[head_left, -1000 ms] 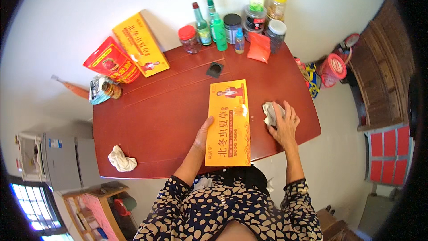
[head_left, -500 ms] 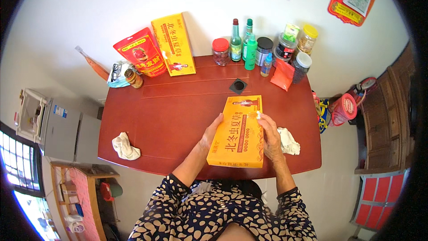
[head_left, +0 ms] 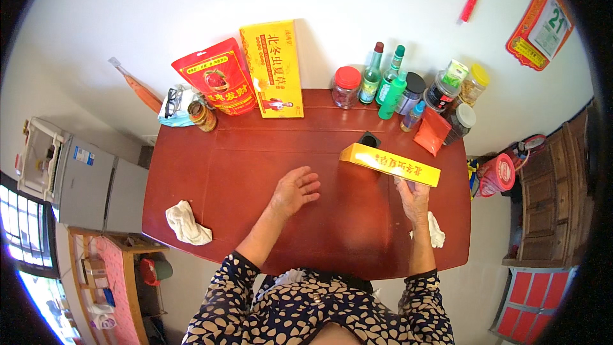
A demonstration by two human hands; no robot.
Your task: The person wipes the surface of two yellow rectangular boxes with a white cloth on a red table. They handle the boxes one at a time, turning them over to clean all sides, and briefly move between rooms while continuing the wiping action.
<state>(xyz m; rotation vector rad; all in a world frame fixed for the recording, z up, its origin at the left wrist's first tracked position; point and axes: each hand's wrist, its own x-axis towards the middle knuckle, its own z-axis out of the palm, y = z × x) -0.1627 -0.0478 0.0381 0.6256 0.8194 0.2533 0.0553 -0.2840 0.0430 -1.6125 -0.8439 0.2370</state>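
Right hand [head_left: 414, 195] grips the long yellow box [head_left: 389, 163] by its near end, lifted on edge above the red surface [head_left: 242, 172]. Left hand [head_left: 294, 190] hovers open and empty, well left of the box. Mid-lift, likely; steadying it next would call for the free hand.

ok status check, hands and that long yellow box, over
Right hand grips the long yellow cardboard box, lifted off the red wooden table. Left hand open, empty. White crumpled cloth beside right wrist.
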